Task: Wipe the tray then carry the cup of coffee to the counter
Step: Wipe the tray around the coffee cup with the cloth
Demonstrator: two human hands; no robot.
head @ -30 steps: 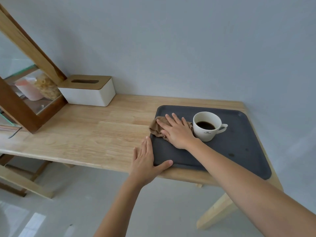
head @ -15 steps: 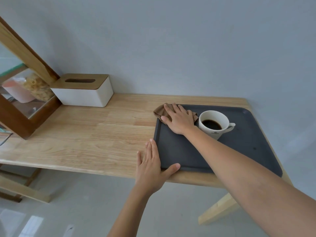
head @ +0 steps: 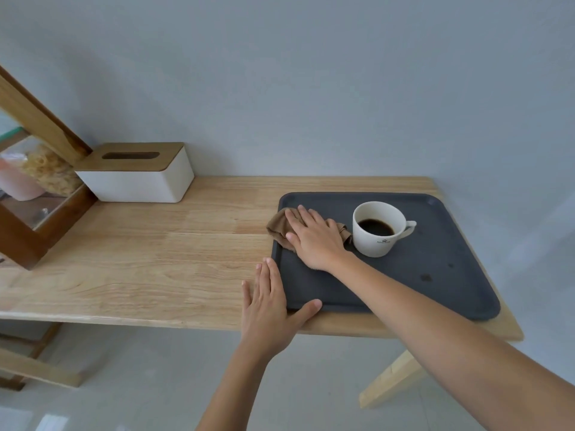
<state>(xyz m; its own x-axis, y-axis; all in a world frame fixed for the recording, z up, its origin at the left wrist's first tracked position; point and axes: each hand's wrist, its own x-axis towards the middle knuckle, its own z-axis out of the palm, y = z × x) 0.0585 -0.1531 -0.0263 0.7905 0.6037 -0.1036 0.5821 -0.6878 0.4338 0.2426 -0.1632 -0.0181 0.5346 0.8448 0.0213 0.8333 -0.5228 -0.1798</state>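
A dark grey tray (head: 435,284) lies on the right end of the wooden table (head: 155,259). On it stands a white cup of black coffee (head: 378,228), handle pointing right. My right hand (head: 314,239) presses flat on a brown cloth (head: 277,227) at the tray's left rim, just left of the cup. My left hand (head: 269,303) rests flat on the table against the tray's near left corner, thumb along the front rim, fingers spread. A few dark spots show on the tray's right part.
A white tissue box with a wooden lid (head: 137,174) stands at the back left by the wall. A wooden-framed glass case (head: 34,194) with food inside sits at the far left. The grey wall runs close behind the table.
My right hand has slid the cloth from the tray's far left corner back toward me along the left rim. My left hand has stayed at the tray's corner.
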